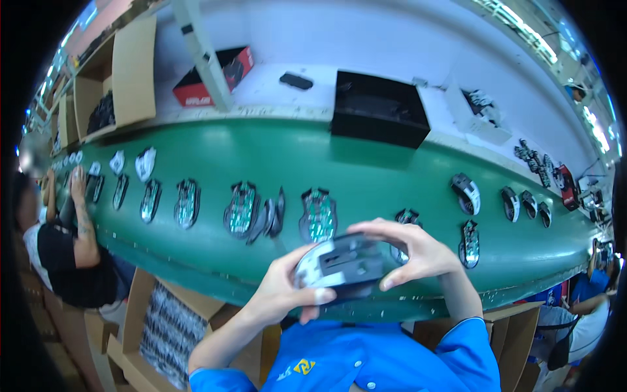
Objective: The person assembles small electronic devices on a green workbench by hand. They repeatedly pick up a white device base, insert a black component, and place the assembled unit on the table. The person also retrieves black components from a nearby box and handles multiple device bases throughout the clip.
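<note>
Blurred black-grey mouse shell above the near edge of the bench, left hand fingers gripping one end, right hand fingers curled round the other, contact unclear; likely mid-run, boards seated, several mouse bases uncovered.

I take this for a factory assembly line: a long green workbench carries a row of opened mouse-shaped units with bare circuit boards, a carton packed with parts stands below its near edge, and a co-worker works by its left end under strip lights.
</note>
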The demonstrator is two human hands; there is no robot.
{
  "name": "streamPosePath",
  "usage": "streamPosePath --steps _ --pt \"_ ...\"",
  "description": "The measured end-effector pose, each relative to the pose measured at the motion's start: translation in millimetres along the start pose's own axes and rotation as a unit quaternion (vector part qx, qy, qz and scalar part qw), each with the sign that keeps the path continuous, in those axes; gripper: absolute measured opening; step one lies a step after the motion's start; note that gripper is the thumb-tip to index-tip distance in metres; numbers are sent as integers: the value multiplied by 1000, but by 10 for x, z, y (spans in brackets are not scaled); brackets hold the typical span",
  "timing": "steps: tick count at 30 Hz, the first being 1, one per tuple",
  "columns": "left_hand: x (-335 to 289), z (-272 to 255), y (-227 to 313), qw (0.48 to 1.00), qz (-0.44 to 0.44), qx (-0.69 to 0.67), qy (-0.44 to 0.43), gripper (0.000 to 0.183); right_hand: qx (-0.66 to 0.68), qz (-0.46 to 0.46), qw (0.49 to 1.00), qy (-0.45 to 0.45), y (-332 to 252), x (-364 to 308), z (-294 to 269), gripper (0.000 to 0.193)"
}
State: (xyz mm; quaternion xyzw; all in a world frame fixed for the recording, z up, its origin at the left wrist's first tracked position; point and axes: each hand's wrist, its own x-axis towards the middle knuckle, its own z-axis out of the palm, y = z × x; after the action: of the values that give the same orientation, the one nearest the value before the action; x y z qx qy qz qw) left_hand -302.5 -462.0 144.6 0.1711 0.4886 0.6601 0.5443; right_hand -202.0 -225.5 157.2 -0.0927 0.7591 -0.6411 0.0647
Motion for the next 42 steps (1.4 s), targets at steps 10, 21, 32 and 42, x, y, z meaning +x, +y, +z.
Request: streamPosePath --steps 10,21,32,42 --pt "-173 -501 -284 852 77 -503 -123 78 -596 1 732 330 785 1029 -2182 17" --pt "-40 -563 -251 819 -6 -574 -14 70 -704 254 609 262 1474 1869 -2763 25" --pt "90 -627 -204 830 1 -558 0 81 -143 225 889 372 1095 1833 -2759 24" --pt "257 -483 -31 944 73 -322 -7 77 62 93 961 253 -69 1314 -1481 23"
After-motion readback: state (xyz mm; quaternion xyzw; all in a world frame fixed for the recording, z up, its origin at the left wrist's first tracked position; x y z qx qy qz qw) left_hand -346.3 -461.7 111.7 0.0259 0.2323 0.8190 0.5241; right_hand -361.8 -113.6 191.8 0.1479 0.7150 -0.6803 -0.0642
